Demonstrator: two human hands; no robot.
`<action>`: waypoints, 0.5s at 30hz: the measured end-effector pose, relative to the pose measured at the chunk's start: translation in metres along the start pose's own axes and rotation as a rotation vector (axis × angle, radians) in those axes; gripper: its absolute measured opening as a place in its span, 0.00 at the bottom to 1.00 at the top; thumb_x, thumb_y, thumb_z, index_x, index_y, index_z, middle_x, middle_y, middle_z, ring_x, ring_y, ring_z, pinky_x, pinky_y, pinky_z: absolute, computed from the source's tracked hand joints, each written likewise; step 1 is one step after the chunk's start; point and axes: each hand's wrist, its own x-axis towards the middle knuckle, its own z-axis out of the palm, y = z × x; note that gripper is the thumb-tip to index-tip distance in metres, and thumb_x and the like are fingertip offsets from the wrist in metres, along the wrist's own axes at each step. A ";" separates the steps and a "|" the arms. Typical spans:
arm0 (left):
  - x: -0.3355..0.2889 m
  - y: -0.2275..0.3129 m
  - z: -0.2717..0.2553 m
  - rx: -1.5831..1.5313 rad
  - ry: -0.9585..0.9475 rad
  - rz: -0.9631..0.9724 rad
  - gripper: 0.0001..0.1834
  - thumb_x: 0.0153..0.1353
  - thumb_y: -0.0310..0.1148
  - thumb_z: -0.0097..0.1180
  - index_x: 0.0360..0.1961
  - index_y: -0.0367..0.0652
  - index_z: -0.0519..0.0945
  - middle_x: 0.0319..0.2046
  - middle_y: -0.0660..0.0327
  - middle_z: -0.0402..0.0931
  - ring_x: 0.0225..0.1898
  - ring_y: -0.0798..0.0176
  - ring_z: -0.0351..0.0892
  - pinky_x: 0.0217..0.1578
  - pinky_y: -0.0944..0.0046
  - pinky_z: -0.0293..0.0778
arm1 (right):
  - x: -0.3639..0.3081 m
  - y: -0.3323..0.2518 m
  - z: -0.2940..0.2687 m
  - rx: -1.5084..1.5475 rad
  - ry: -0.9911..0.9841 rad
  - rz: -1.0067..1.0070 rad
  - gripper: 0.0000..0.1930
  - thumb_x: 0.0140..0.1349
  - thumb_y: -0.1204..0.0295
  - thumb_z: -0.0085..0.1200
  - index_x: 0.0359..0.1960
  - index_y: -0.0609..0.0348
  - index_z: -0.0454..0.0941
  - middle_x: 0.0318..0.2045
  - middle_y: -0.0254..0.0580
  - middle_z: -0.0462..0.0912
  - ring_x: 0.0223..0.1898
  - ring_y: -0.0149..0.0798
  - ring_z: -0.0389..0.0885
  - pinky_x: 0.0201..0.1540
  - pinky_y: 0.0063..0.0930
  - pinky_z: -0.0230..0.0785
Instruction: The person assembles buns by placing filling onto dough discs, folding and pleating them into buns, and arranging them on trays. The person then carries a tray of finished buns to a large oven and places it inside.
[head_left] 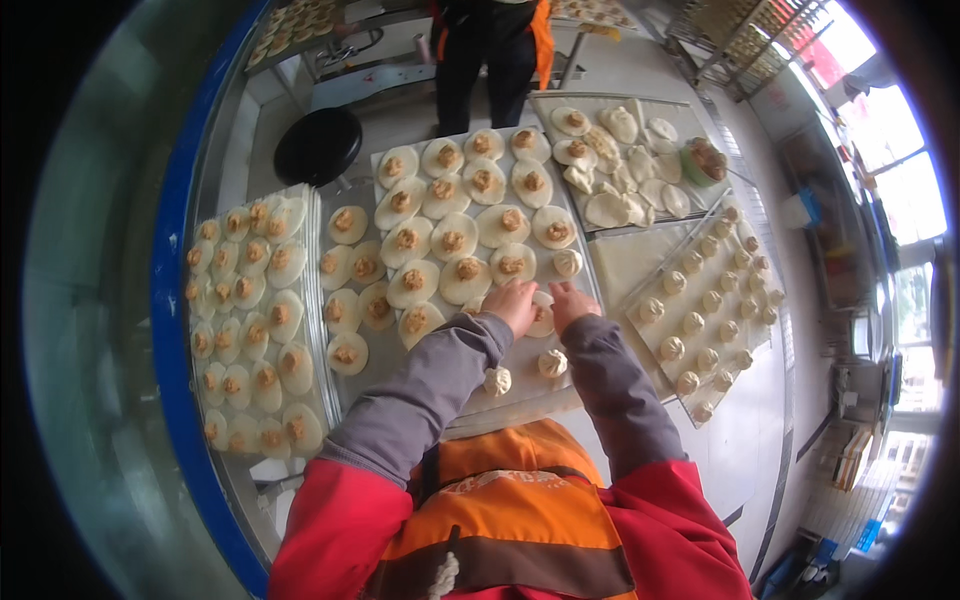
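Note:
Between my two hands lies a round dough wrapper with a mound of brown filling at its middle. My left hand is closed at the wrapper's left edge, with its fingers curled in. On the opposite edge my right hand pinches the dough; its fingertips are partly hidden. A pleated bun sits just beyond my right hand. Nearer to me are two more pleated buns, one below the wrapper and another beside my left sleeve. Flat filled wrappers spread in rows across the board ahead.
A tray of finished buns stands at the right. Behind it are a tray of loose dough pieces and a green bowl of filling. More filled wrappers cover the left board. A black stool and another person are at the far side.

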 end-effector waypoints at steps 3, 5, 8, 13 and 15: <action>-0.039 -0.014 -0.021 -0.245 0.024 -0.053 0.17 0.59 0.33 0.57 0.49 0.41 0.76 0.52 0.51 0.75 0.48 0.53 0.77 0.45 0.57 0.74 | -0.036 -0.015 -0.014 0.208 0.301 -0.195 0.12 0.56 0.74 0.54 0.43 0.51 0.78 0.33 0.40 0.80 0.37 0.50 0.79 0.40 0.42 0.73; -0.084 -0.033 -0.031 -0.371 0.116 -0.135 0.14 0.57 0.33 0.58 0.45 0.44 0.77 0.46 0.53 0.76 0.44 0.51 0.78 0.42 0.56 0.74 | -0.058 -0.038 -0.007 0.212 0.038 -0.269 0.11 0.56 0.71 0.53 0.42 0.49 0.79 0.33 0.38 0.80 0.38 0.47 0.79 0.39 0.39 0.73; -0.157 -0.067 -0.020 -0.264 0.331 -0.193 0.12 0.56 0.32 0.59 0.42 0.46 0.77 0.40 0.54 0.76 0.42 0.47 0.76 0.41 0.54 0.73 | -0.071 -0.080 0.027 0.082 -0.103 -0.499 0.08 0.57 0.67 0.53 0.38 0.47 0.79 0.34 0.36 0.80 0.41 0.42 0.78 0.41 0.38 0.71; -0.197 -0.112 0.042 -0.250 0.385 -0.208 0.22 0.56 0.41 0.62 0.47 0.39 0.73 0.41 0.47 0.74 0.45 0.43 0.73 0.47 0.52 0.70 | -0.072 -0.137 0.082 -0.137 -0.162 -0.305 0.08 0.57 0.66 0.51 0.37 0.47 0.79 0.39 0.36 0.81 0.46 0.44 0.78 0.45 0.40 0.71; -0.193 -0.125 0.061 -0.086 0.368 -0.226 0.27 0.54 0.47 0.64 0.48 0.41 0.74 0.41 0.47 0.75 0.46 0.43 0.73 0.47 0.50 0.71 | -0.069 -0.145 0.088 -0.159 -0.199 -0.245 0.09 0.57 0.65 0.49 0.37 0.46 0.80 0.40 0.39 0.81 0.45 0.47 0.80 0.46 0.41 0.72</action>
